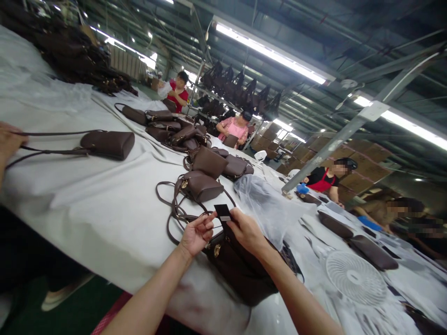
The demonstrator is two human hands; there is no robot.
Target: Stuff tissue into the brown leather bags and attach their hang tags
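Observation:
A small black tag (222,212) with a pale label strip is pinched between the thumb and fingers of my right hand (247,231). Beside its left edge, my left hand (197,234) is curled with the fingertips close together; what they hold, if anything, is too small to make out. Below both hands lies a dark brown handbag (244,274) with a round gold-coloured fitting, partly covered by my right forearm. Just beyond my hands, another brown handbag (204,186) rests on the white-covered table (115,200), its straps looped toward my left hand.
A pile of brown handbags (174,128) stretches along the table. Clear plastic (265,200) lies right of my hands, near a white fan (356,278). At far left, another person's hand (10,139) holds a bag's straps. Several people work across the table by a slanted metal post (324,144).

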